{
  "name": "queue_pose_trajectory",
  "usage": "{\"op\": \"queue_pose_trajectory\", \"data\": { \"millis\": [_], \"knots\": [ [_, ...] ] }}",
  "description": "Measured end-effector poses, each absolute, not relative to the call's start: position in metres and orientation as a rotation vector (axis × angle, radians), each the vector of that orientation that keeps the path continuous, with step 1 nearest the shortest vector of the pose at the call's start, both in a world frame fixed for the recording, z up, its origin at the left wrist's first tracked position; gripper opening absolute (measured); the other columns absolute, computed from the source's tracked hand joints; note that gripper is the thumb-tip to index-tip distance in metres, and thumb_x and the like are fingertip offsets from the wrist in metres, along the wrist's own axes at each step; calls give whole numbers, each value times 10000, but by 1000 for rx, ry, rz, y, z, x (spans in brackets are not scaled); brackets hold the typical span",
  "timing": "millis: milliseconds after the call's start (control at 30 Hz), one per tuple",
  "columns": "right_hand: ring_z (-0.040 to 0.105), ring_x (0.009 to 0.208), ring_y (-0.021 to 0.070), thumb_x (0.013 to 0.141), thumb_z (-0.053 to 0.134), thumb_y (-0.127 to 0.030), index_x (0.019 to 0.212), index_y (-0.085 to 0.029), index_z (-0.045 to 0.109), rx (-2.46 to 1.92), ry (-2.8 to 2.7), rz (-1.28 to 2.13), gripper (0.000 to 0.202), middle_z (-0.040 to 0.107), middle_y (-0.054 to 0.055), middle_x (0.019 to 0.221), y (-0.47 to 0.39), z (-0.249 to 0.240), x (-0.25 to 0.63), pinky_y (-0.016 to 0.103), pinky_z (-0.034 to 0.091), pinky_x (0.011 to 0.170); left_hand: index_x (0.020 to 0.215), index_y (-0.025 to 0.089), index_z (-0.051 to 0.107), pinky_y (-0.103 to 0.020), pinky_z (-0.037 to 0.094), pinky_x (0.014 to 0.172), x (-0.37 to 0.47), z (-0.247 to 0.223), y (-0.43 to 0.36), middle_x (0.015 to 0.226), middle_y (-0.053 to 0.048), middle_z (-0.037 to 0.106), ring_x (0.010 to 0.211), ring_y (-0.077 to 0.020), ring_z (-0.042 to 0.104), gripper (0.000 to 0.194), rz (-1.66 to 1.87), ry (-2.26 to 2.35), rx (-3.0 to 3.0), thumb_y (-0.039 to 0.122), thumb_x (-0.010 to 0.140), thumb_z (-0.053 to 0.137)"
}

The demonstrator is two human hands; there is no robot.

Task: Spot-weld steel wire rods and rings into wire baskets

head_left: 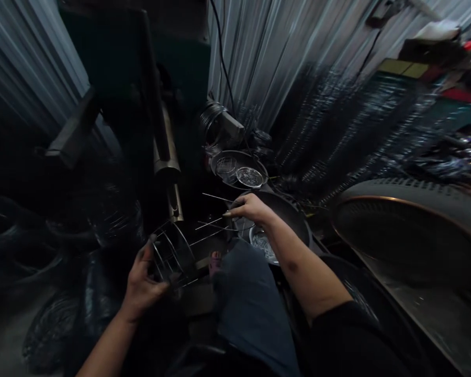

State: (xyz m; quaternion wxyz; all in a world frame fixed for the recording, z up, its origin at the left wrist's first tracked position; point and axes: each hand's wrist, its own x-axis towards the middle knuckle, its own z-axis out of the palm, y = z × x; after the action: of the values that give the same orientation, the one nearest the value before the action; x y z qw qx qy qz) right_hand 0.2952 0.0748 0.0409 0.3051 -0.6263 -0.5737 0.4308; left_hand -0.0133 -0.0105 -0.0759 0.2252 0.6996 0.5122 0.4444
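My left hand (141, 283) is closed around the side of a round wire frame (168, 250), with curved rings and thin crosswise rods. Just in front of the frame stands the narrow metal tip of a machine (175, 204). My right hand (251, 208) pinches thin metal wire (212, 224) between thumb and fingers; straight lengths point left from it towards the frame. Under the right wrist lies a bowl (261, 242) of small metal pieces, inside a wide dark basin (296, 220). Dimness and blur hide where the wires end.
Farther back, a round tray (239, 156) carries a wire grid and a dish of metal bits (250, 177). Coiled wire (212, 125) sits behind it. A large round fan (408, 235) stands on the right, before plastic-wrapped stacks (349, 125). Corrugated metal sheeting (275, 47) lines the back.
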Motion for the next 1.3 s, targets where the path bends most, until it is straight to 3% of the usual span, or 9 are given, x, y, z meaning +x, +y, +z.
{"op": "queue_pose_trajectory", "data": {
  "millis": [233, 500, 1300],
  "knots": [
    [510, 506, 99, 462, 842, -416, 601, -131, 651, -1608, -1485, 1323, 370, 566, -18, 511, 90, 26, 272, 211, 403, 483, 1469, 294, 291, -465, 440, 1034, -17, -72, 5, 1399, -97, 443, 1243, -309, 495, 918, 1300, 1327, 1989, 427, 686, 752],
    [501, 489, 95, 496, 824, -386, 596, -133, 633, -1579, -1496, 1338, 332, 566, -17, 517, 101, 23, 262, 213, 397, 474, 1465, 239, 303, -470, 423, 1046, -22, -74, 18, 1387, -129, 462, 1253, -302, 489, 940, 1294, 1353, 2027, 458, 671, 756],
    [526, 473, 113, 470, 844, -347, 618, -134, 655, -1544, -1457, 1293, 321, 587, -11, 509, 127, 33, 252, 234, 399, 468, 1456, 263, 327, -486, 365, 1089, -32, -81, 58, 1399, -108, 451, 1279, -303, 457, 980, 1381, 1253, 1928, 395, 616, 814]
  ]
}}
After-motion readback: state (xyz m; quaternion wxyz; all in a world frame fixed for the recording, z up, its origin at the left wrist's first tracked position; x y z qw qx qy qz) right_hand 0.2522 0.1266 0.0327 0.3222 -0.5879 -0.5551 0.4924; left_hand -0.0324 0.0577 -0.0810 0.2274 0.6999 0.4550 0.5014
